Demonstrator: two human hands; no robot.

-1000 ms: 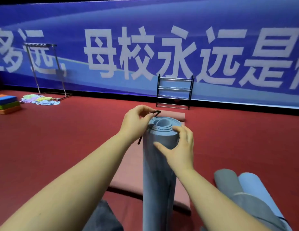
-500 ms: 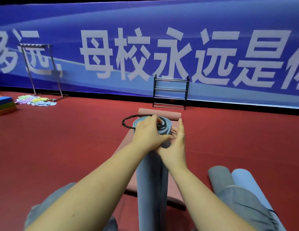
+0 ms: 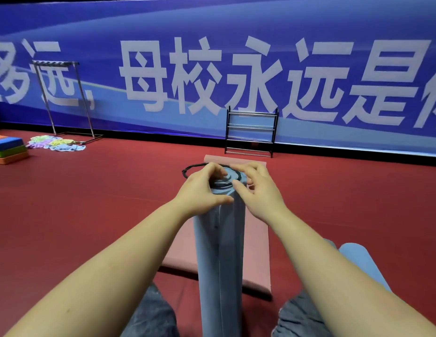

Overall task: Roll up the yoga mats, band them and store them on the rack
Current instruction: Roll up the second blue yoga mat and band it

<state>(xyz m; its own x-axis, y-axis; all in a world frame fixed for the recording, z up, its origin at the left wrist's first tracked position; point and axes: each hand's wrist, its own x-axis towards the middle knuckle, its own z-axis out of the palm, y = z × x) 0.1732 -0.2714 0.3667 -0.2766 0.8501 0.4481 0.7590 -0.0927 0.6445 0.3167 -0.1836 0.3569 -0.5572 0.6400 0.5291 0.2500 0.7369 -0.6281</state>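
At the bottom of the frame we see our knees in grey trousers (image 3: 151, 312) on either side of a rolled blue mat (image 3: 220, 251), which stands upright in the centre and runs up to mid-frame. At the lower right a second rolled mat (image 3: 360, 261) lies on the red floor (image 3: 90, 203), partly hidden by our right forearm. Behind the upright roll a pink mat (image 3: 257, 239) lies flat on the floor, stretching away from us. At the top of the roll our left hand (image 3: 199, 190) grips the rim, fingers curled over the end and thumb against the side. It also pinches a black band (image 3: 187, 169), which loops out to the left and lies around the far edge of the roll's end. Our right hand (image 3: 258, 190) grasps the band at the right rim, fingers bent. Farther back, centre frame, the metal rack (image 3: 251, 132) stands against a blue banner (image 3: 236, 57). At the far left are a clothes rail (image 3: 63, 98), a heap of cloths (image 3: 55, 143) and stacked coloured blocks (image 3: 7, 149).
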